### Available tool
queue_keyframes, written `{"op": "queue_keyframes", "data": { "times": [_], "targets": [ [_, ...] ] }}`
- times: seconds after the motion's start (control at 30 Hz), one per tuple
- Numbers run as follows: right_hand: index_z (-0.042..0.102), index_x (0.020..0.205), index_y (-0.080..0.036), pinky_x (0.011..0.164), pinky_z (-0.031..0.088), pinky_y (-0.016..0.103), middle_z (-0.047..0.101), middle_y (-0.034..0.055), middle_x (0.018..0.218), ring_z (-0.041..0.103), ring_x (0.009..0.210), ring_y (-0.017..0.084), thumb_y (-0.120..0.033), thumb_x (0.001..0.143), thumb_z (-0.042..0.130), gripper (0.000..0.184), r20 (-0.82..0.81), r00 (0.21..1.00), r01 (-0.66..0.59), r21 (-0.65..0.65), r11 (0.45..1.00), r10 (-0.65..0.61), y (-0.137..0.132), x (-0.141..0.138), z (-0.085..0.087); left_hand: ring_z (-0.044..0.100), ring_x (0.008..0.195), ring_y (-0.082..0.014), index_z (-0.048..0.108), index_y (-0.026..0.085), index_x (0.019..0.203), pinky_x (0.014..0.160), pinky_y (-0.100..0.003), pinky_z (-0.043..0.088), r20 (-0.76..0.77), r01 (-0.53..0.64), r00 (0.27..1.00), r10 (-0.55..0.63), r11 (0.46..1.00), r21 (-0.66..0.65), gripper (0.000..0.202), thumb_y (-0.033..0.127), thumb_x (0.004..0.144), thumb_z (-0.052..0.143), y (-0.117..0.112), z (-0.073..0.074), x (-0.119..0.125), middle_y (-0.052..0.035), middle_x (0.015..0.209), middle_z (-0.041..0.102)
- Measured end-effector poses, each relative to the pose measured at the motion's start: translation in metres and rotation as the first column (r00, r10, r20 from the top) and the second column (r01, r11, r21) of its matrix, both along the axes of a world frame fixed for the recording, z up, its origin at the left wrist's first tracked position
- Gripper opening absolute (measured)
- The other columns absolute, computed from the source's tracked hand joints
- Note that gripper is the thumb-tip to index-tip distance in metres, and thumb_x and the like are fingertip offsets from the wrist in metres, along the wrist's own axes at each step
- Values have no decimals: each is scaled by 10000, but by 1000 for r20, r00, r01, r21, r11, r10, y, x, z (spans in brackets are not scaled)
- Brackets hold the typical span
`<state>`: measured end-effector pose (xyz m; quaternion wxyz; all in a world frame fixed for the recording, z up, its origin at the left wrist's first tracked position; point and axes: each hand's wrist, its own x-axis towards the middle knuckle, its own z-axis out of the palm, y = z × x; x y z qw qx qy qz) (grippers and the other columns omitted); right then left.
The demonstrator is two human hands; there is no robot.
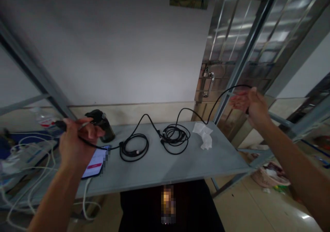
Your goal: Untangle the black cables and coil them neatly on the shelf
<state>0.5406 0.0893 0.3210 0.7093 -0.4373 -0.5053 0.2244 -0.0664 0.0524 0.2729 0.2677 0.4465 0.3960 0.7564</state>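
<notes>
A black cable (145, 115) runs between my two raised hands, with loose coils lying on the grey table (152, 172). My left hand (78, 139) pinches one end of it above the left side of the table. Beyond the table's right end, my right hand (251, 106) is closed on another stretch, from which the cable arcs down to the table. One coil (134, 147) lies left of the middle with a plug end showing. A larger tangled coil (175, 135) lies to its right.
A phone (94, 163) with its screen lit lies by my left forearm. Behind my left hand stand a dark bottle (107, 129) and a clear bottle (46, 120). White cords (38, 170) hang at far left. Crumpled tissue (203, 134) lies right; a waste basket (269, 177) stands on the floor.
</notes>
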Motion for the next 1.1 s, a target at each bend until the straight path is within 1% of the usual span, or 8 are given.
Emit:
{"op": "queue_keyframes", "data": {
  "times": [0.13,0.27,0.43,0.53,0.63,0.73,0.97,1.1],
  "targets": [
    [737,1006,-281,642,569,335,797,92,880,765,674,199,-669,1127,601,429,-70,997,46,91,995,-40,-5,29,3,458,621,-170,731,211,916,610,-283,475,210,77,976,-64,996,-54,641,629,1209,342,-18,7,-24,15,574,494],
    [708,1076,-295,713,615,363,820,118,915,822,804,240,-736,1074,651,445,-58,998,-13,146,989,22,-12,0,5,733,913,-241,766,202,1056,749,-354,639,332,254,929,-166,936,-245,702,755,1158,344,-27,-5,0,-39,829,753],
    [598,1210,-255,751,661,360,836,99,987,838,817,226,-800,1093,574,558,114,942,-331,165,929,315,-26,-102,17,772,1312,-399,710,125,1389,940,-543,694,555,657,726,-405,646,-388,679,609,1208,269,-33,-54,73,-241,1424,779],
    [534,1267,-273,658,644,316,794,25,968,781,671,172,-790,1144,461,537,228,839,-528,130,839,493,-42,-166,24,773,1333,-416,589,102,1589,1031,-568,669,681,792,584,-443,494,-358,644,563,1215,340,-43,-90,114,-300,1488,733],
    [522,1301,-276,684,627,290,759,4,982,763,701,141,-739,1189,375,498,345,727,-653,79,754,593,-60,-211,24,778,1328,-422,542,75,1626,1092,-574,641,789,861,461,-405,420,-287,646,550,1208,411,-52,-119,139,-328,1469,734],
    [558,1366,-255,777,623,303,754,26,1055,761,812,142,-593,1243,358,411,557,573,-716,-17,698,602,-74,-234,10,800,1292,-387,604,71,1568,1103,-528,641,864,886,360,-351,419,-199,559,480,1203,491,-56,-137,141,-301,1412,774],
    [678,1343,-192,1042,591,428,760,105,1321,713,1242,255,-284,1219,500,236,978,-18,-543,-184,819,208,-88,-260,-80,840,873,-241,791,124,1142,869,-386,698,904,796,379,-196,567,-211,364,294,1198,474,-73,-161,113,-134,984,854],
    [709,1288,-190,1088,587,437,769,96,1283,718,1231,266,-232,1128,660,173,961,-114,-478,-275,834,251,-101,-285,-144,733,659,-178,800,111,1134,680,-298,641,912,722,407,-49,629,-289,347,314,1180,523,-98,-171,116,-77,806,767]
  ]
}}
